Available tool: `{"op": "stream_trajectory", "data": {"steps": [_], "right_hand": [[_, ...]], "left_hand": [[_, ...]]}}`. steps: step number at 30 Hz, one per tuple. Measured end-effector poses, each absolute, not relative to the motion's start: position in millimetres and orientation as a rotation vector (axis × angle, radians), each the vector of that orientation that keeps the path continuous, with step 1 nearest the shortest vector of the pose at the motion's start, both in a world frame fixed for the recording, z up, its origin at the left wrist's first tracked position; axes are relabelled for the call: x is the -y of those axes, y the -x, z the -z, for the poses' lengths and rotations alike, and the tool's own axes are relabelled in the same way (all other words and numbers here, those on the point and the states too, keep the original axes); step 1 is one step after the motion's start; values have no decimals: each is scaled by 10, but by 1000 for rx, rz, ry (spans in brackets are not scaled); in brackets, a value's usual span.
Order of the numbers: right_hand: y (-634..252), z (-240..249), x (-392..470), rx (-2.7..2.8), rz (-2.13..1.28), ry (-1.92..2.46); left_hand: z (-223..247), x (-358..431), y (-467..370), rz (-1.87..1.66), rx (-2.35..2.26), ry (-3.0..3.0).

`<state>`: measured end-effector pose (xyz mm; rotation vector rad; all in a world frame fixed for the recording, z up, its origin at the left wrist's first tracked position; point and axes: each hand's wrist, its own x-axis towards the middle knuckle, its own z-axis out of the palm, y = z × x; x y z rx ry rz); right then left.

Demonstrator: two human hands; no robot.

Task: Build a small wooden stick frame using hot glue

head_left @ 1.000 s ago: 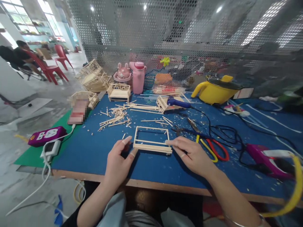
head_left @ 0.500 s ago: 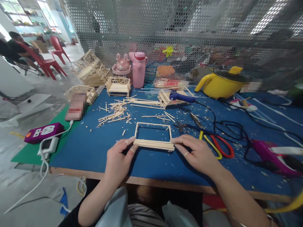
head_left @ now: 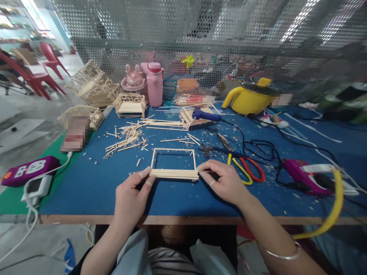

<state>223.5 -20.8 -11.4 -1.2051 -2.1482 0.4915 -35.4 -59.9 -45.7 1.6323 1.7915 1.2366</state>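
Note:
A small rectangular frame of thin wooden sticks (head_left: 174,174) stands on the blue table top, its near side a row of several sticks laid side by side. My left hand (head_left: 132,193) pinches the left end of that row between thumb and forefinger. At the opposite end, the closed fingertips of my right hand (head_left: 226,182) press on the row's right corner. Tape-like wraps show on some fingers of both hands. Beyond the frame lie loose sticks (head_left: 179,140) and a heap of cut stick pieces (head_left: 129,138).
Wire pliers (head_left: 208,149) and scissors with red and yellow handles (head_left: 252,169) lie right of the frame. A blue glue gun (head_left: 206,115) rests on a small stick model. Behind are a finished stick bench (head_left: 130,105), a pink bottle (head_left: 155,86) and a yellow pot (head_left: 246,100).
The view has turned slightly right, so everything sits further left in it. Both hands keep their places at the two ends of the stick row.

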Motion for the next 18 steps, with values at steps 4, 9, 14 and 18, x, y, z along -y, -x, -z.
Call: {"op": "stream_trajectory", "data": {"steps": [4,9,14,18], "right_hand": [[-2208,120,213,2113,-497,1245],[-2218,131,199,2148,-483,1216],[-2223,137,174,2179,-441,1183],[-2230,141,180,2183,-452,1146]], "left_hand": [[463,599,353,-1236,-1816,-1572],[456,584,342,-1228,-1808,-1546],[423,578,327,-1230,-1803,-1591],[407,586,326,-1231,-1809,-1614]]}}
